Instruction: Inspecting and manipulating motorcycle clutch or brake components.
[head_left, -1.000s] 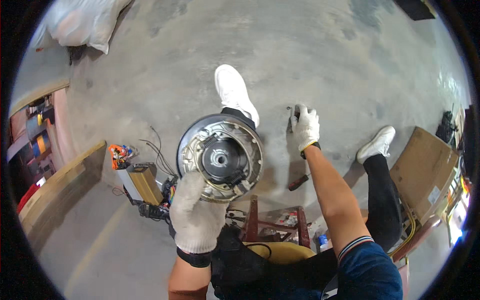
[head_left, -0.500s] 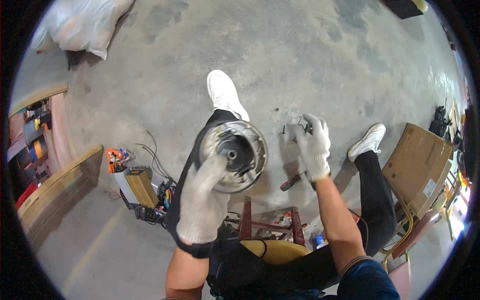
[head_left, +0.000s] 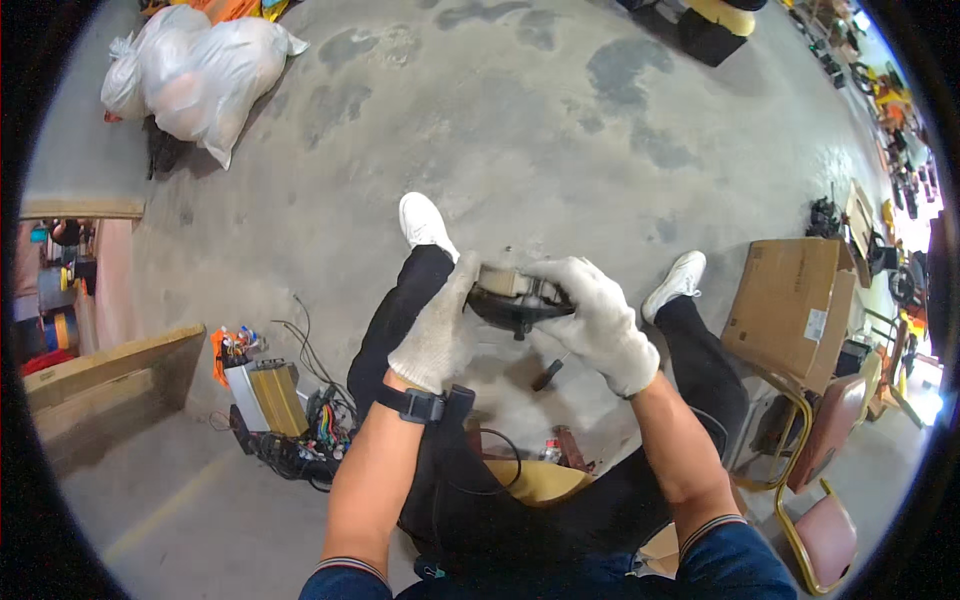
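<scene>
Gripping a round dark wheel hub (head_left: 515, 300) edge-on, the gloved left hand (head_left: 437, 330) at nine o'clock, the right hand (head_left: 600, 320) at three, both clamp its rim. A screwdriver (head_left: 548, 372) lies untouched below; work looks unfinished

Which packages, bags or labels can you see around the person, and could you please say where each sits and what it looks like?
Cardboard box: right of the person's right leg, brown, roughly cubic.
Label: small pale rectangle on the box's side.
Plastic bags: far left on the concrete floor, whitish, bulging and tied, something orange showing through.
Yellow box-shaped unit: left of the left knee, among coloured wires.
</scene>
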